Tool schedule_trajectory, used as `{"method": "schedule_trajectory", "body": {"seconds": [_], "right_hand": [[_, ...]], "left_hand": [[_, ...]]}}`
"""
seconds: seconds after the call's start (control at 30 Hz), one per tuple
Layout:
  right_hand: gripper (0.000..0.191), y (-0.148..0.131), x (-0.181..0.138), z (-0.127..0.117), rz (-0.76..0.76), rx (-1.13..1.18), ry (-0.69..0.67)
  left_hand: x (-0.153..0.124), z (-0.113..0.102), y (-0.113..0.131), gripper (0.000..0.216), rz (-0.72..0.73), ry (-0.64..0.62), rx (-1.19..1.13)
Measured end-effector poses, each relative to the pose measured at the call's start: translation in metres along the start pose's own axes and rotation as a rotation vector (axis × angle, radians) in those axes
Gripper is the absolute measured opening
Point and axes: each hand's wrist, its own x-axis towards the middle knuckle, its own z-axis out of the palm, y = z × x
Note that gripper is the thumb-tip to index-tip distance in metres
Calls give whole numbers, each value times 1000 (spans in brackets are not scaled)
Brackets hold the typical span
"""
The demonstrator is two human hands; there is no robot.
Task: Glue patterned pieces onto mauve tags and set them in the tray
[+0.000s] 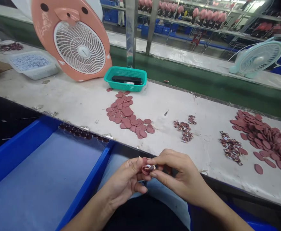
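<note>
White worktable ahead; hands grip a reddish disc and small piece, partly finger-hidden.

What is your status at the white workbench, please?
Left hand gripping flat reddish-brown oval disc. Right hand at small irregular brown-and-white piece, overlapping the disc in view. Nothing visibly blocking either hand.

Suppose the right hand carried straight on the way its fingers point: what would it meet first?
The right hand would most likely meet the reddish oval piece first, which it seems to touch, then the left hand holding it; exact depth is unclear.
</note>
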Motion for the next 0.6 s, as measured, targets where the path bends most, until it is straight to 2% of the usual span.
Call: {"method": "schedule_trajectory", "body": {"seconds": [0.13,0.2,0.3,0.37,0.47,0.6], "right_hand": [[23,2,5,9,-47,-14,69],[23,3,7,16,-94,-96,151],[27,4,8,31,-197,-301,294],[34,6,9,41,-289,-450,339],[39,8,14,55,-402,-601,317],[27,6,28,70,-413,-627,243]], "left_hand": [[-3,-2,5,53,9,1,44],[-4,-3,5,59,69,87,63],[-8,-5,0,48,355,316,108],[-10,-6,-3,43,517,403,172],[-15,-8,-2,36,609,460,288],[-20,-15,0,26,638,575,358]]}}
